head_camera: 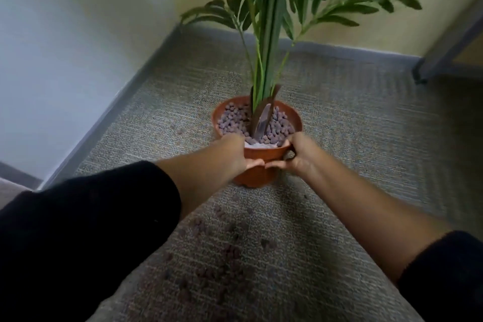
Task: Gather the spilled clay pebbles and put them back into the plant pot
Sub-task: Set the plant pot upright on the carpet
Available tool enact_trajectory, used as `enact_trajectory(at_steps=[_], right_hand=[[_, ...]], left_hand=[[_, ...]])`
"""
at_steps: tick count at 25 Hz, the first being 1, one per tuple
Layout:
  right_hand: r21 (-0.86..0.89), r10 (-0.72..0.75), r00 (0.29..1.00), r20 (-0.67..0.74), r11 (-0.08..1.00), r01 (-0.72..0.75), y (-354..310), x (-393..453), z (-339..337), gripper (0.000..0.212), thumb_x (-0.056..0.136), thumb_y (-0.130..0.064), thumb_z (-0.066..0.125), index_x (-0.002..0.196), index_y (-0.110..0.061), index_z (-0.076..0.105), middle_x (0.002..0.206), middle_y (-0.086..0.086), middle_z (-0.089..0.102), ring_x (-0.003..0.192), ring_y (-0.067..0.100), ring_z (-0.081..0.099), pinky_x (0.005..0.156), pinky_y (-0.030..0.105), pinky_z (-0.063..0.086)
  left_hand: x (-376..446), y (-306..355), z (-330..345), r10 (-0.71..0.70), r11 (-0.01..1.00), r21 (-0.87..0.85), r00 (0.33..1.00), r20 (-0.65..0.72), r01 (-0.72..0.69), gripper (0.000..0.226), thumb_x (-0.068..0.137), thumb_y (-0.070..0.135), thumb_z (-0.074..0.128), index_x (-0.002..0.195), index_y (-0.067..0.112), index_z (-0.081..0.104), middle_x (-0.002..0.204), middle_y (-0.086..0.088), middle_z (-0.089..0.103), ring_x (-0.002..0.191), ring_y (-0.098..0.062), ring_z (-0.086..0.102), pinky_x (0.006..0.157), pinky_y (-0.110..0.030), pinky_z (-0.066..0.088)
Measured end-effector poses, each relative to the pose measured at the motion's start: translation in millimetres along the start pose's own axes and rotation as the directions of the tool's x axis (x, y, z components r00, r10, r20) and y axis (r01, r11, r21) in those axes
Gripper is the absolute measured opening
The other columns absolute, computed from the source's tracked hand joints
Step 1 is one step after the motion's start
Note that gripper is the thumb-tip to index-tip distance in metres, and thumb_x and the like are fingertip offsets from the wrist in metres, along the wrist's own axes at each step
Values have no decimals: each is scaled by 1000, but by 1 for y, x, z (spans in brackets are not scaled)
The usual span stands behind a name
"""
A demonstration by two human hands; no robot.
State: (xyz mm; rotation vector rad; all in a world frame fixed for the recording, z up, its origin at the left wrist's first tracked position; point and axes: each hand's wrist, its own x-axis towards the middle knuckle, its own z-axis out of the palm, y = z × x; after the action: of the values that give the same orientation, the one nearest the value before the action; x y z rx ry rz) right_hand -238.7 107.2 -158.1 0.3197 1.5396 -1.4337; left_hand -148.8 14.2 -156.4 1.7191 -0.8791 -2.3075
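A terracotta plant pot (257, 175) stands upright on grey carpet, holding a tall green palm plant (269, 34) and a layer of brown clay pebbles (232, 120). A white patch shows inside the near rim. My left hand (239, 153) grips the pot's near-left rim, thumb on the outer wall. My right hand (296, 153) grips the near-right rim, thumb pointing left. Several spilled clay pebbles (230, 251) lie scattered on the carpet between my forearms, nearer to me than the pot.
A white wall (65, 47) with a grey skirting board runs along the left; a yellowish wall stands behind the plant. A grey furniture leg (441, 47) slants down at the far right. A few stray pebbles (176, 129) lie left of the pot.
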Motion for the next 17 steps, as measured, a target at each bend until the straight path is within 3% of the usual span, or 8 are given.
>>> enact_trajectory(at_steps=[1,3,5,8,10,13,15,17], right_hand=[[12,13,1000,4,1000,-13,-5,-2,1,29,90,3,25,80,-10,50,82,13,49,99,41,51,99,60,41],[18,6,1000,9,1000,-6,-15,8,2,30,94,-1,24,78,-10,48,81,13,46,110,43,47,99,60,41],[58,-13,1000,14,998,12,-20,31,6,29,94,1,23,94,-10,50,82,12,46,115,43,46,95,60,43],[109,-109,994,-1,988,109,-19,65,25,38,93,-4,29,124,-16,49,107,13,55,107,42,53,67,58,55],[84,-240,971,0,967,239,-7,105,36,40,92,-16,39,131,-20,47,121,14,60,90,38,64,54,58,56],[22,-336,940,59,942,335,-12,125,49,38,93,-30,42,129,-22,50,116,12,66,80,34,71,54,60,55],[-187,-341,935,98,917,353,-23,122,56,38,98,-31,33,128,-19,52,106,3,68,75,23,69,45,45,57],[-297,-344,926,157,878,377,-38,116,53,38,99,-27,30,130,-19,51,99,-2,65,83,18,66,53,41,60]], left_hand=[[1,0,-4,-2,999,40,999,39,1,39,78,47,64,99,15,58,115,-18,62,90,-33,62,78,-31,59],[8,9,0,132,991,29,991,35,-133,40,82,48,60,105,15,60,106,-15,64,88,-31,62,55,-22,57],[22,18,10,100,995,-14,995,-7,-100,37,97,29,43,127,11,50,126,-17,57,107,-38,60,36,-35,54],[39,35,14,99,993,71,995,6,-100,38,101,25,30,131,8,47,131,-16,56,116,-35,58,61,-39,58],[56,45,-2,136,975,176,991,9,-135,34,101,20,30,124,6,51,107,-17,68,98,-30,67,58,-37,59],[71,61,-13,110,931,337,988,112,-142,28,102,14,28,100,4,54,64,-15,68,43,-24,67,37,-33,54],[91,71,-16,139,917,356,981,133,-179,36,103,16,24,85,0,51,81,-18,64,36,-26,64,36,-32,52],[93,77,-14,124,917,352,971,204,-190,37,103,22,27,88,-2,52,110,-19,62,54,-27,72,36,-33,52]])
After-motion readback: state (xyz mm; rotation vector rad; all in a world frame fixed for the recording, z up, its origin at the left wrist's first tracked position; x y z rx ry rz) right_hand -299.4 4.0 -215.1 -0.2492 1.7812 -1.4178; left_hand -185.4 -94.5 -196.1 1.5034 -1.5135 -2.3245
